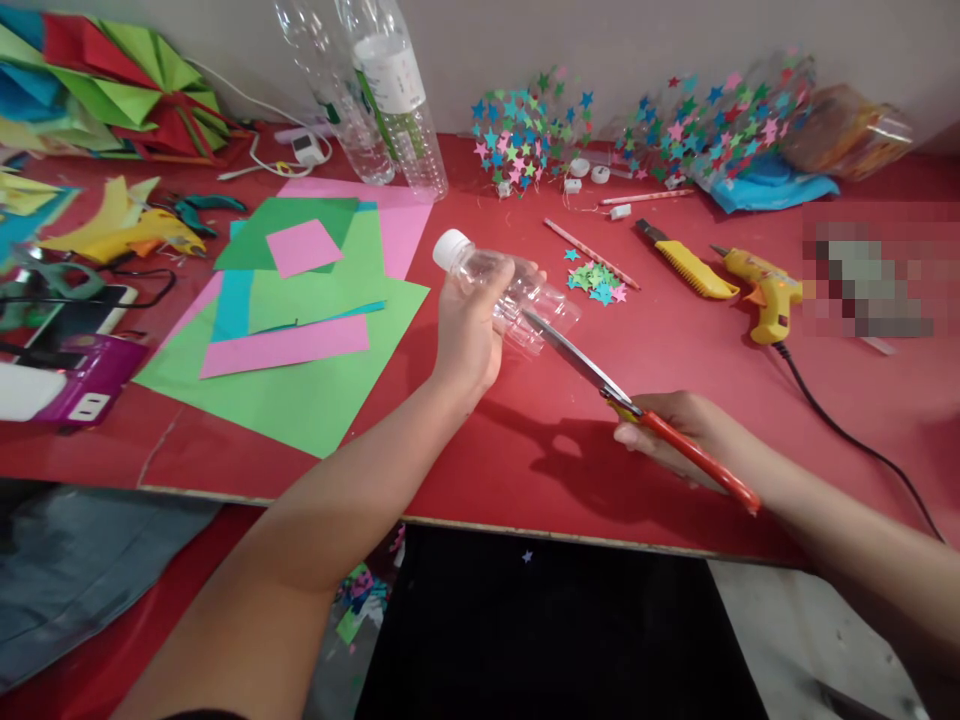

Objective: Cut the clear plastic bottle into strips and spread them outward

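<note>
My left hand (472,325) grips the cut-off top of a clear plastic bottle (517,290), its white cap (451,249) pointing to the upper left. The bottle's cut end faces right, with several strips or flaps along it. In my right hand (675,435) is a pair of scissors (581,365) with red handles. Its blades look nearly closed and their tips are at the cut edge of the bottle. Some of the right fingers are hidden behind the handles.
Coloured paper sheets (315,400) lie to the left. Star cut-outs (596,280), a pencil (592,255), a yellow cutter knife (690,262) and a corded glue gun (765,290) lie to the right. Tall plastic bottles (409,130) and star-covered pieces (517,135) stand along the wall.
</note>
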`<state>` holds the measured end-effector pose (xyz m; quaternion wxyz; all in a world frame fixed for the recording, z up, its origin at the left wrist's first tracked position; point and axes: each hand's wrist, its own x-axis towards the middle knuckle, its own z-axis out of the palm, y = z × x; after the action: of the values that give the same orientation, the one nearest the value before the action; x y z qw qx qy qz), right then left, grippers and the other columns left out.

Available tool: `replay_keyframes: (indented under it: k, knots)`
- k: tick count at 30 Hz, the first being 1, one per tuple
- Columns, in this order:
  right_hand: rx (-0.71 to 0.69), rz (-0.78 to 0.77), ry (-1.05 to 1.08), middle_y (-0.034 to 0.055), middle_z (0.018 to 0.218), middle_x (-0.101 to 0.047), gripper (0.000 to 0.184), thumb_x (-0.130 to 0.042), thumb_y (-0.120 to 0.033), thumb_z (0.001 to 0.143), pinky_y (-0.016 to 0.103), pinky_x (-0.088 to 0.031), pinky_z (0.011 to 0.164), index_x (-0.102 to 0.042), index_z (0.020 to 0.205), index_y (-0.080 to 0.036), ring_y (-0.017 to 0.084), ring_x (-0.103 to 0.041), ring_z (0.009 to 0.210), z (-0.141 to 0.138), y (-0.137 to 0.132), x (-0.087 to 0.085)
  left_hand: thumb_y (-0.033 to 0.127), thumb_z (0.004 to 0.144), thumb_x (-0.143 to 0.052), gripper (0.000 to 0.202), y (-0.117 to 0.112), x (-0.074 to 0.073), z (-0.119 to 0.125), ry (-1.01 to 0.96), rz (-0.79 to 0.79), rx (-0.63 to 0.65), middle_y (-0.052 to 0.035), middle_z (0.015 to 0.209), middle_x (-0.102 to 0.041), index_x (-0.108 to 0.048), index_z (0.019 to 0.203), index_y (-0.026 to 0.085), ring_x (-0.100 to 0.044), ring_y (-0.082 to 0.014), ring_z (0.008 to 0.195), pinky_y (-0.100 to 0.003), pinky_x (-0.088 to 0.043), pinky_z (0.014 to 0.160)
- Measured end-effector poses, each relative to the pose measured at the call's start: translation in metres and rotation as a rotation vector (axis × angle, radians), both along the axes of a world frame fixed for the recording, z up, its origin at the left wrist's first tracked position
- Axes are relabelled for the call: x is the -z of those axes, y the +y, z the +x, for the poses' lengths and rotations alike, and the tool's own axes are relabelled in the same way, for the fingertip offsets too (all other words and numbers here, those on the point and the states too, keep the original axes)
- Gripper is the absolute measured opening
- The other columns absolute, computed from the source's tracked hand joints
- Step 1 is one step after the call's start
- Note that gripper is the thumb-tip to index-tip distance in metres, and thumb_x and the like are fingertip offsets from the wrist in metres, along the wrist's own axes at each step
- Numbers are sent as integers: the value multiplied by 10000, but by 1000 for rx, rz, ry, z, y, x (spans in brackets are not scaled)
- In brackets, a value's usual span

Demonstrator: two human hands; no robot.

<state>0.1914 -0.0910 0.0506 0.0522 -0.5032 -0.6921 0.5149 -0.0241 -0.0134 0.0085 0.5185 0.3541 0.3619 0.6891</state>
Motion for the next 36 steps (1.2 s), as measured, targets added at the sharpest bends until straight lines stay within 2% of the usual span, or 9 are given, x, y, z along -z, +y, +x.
replay_keyframes:
  k: [7, 12, 17, 22, 29, 36]
  knots:
    - [-60, 29, 14, -50, 594, -412, 466, -574, -615, 827, 226, -272, 486, -438, 680, -194, 80, -370, 512, 2, 0, -1, 348, 790, -696, 200, -5, -3, 3, 67, 24, 5, -17, 843, -719, -543, 826, 224, -679, -220, 1012, -415, -515, 920]
    - [-25, 0, 38, -63, 571, -397, 449, -578, -578, 847, 220, -264, 469, -423, 666, -197, 69, -363, 486, 3, -2, 2, 309, 800, -682, 178, -7, -4, 4, 69, 40, 5, -8, 817, -717, -529, 822, 222, -684, -211, 997, -411, -509, 929]
    - [-15, 23, 93, -62, 585, -375, 433, -569, -573, 857, 222, -274, 474, -487, 676, -188, 67, -322, 499, 2, -4, 8, 278, 793, -682, 180, -6, -5, 5, 44, 7, 5, 6, 765, -704, -513, 819, 221, -698, -198, 937, -403, -512, 926]
    - [-10, 14, 86, -63, 555, -362, 415, -574, -561, 856, 221, -268, 464, -523, 679, -189, 69, -330, 481, 0, -3, 8, 303, 769, -711, 212, -5, -3, 3, 21, 43, 23, 12, 761, -704, -525, 834, 226, -709, -190, 874, -393, -517, 913]
    - [-25, 0, 93, -63, 579, -394, 449, -624, -574, 810, 217, -271, 477, -434, 662, -195, 72, -331, 511, 0, -1, 2, 362, 766, -720, 240, -7, -1, 5, 76, 60, 7, -7, 827, -714, -532, 840, 232, -692, -210, 963, -411, -512, 936]
    - [2, -40, 112, -68, 571, -392, 413, -614, -562, 829, 214, -277, 460, -500, 699, -187, 69, -350, 490, 1, -2, 3, 313, 795, -702, 176, -10, 0, 7, 49, 119, 56, -22, 840, -707, -552, 844, 234, -682, -219, 995, -437, -486, 971]
